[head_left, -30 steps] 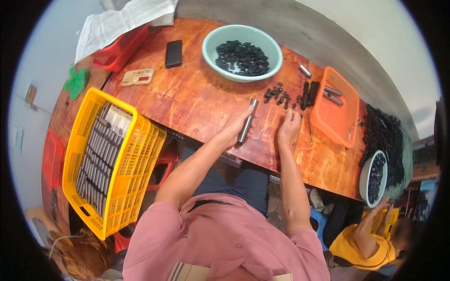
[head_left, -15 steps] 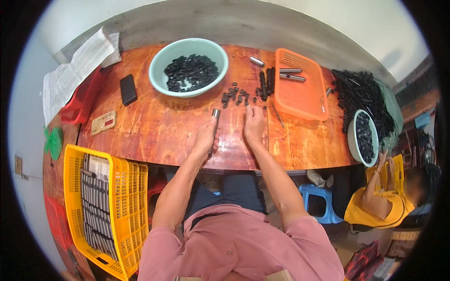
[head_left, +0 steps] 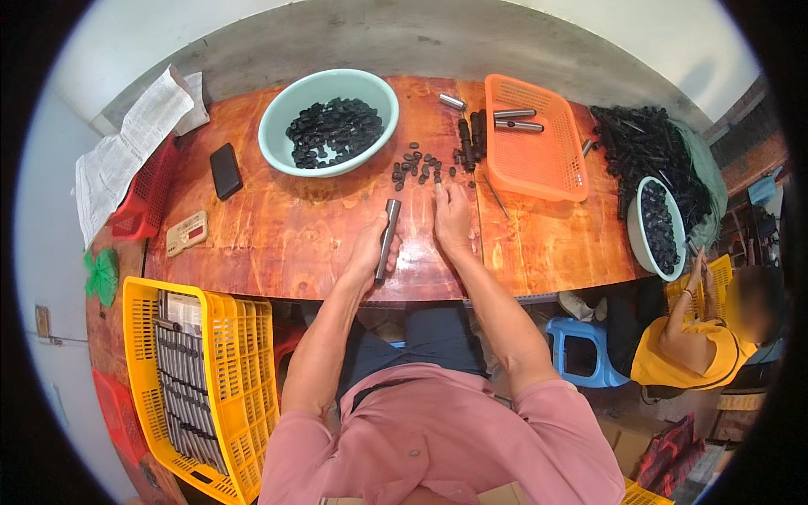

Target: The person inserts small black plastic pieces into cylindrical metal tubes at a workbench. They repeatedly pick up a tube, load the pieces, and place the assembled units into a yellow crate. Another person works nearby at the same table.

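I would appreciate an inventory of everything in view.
bowls: two, pale green, table
orange basket: one, orange, right
red basket: one, red, under paper
crates: several, yellow, both sides
other tubes: many, silver, crates, basket, table
small pieces: many, black, bowls, table
rods: many, black, right
phone: one, black, left
device: one, beige, near phone
bag: one, green, left
person: one, yellow top, right
held tube: one, silver, left hand
left hand: one, bare, around tube
right hand: one, bare, near pieces

The scene is brightly lit, with glare reflected off the tabletop (head_left: 425, 268) at centre and straight edges bent toward the rim.
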Motion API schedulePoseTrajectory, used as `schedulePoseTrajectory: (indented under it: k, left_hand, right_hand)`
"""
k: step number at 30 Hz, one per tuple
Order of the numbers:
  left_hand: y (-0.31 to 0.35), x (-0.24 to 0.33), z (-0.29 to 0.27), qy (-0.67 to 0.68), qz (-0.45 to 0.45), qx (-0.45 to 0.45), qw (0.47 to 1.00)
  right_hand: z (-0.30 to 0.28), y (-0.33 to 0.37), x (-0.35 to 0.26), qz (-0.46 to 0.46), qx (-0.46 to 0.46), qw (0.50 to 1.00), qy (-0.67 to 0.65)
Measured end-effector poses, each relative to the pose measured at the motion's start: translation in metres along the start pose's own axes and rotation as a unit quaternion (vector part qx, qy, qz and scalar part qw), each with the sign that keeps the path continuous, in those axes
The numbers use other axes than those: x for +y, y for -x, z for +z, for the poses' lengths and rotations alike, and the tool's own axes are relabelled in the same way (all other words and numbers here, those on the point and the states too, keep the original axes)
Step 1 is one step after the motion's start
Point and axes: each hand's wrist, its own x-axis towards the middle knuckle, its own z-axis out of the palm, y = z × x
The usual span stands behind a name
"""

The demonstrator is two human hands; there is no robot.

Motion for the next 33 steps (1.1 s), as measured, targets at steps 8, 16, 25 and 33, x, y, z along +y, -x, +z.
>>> schedulePoseTrajectory:
  k: [8, 16, 25, 33]
  left_hand:
    - [-0.025, 0.01, 0.001, -0.256, 0.176, 0.124, 0.943]
    - [-0.044, 0.035, 0.016, -0.525, 0.264, 0.188, 0.787]
    - [-0.06, 0.023, -0.016, -0.352, 0.205, 0.205, 0.89]
    - [-0.003, -0.001, -0.017, 0.127, 0.057, 0.017, 0.99]
  right_hand:
    - [0.001, 0.0, 0.002, 0.003, -0.009, 1.0, 0.021]
    - [0.001, -0.003, 0.008, -0.022, 0.0, 0.999, 0.043]
    - [0.001, -0.004, -0.004, -0.011, -0.004, 1.0, 0.014]
    - [0.016, -0.093, -0.001, -0.109, -0.061, 0.947, 0.298]
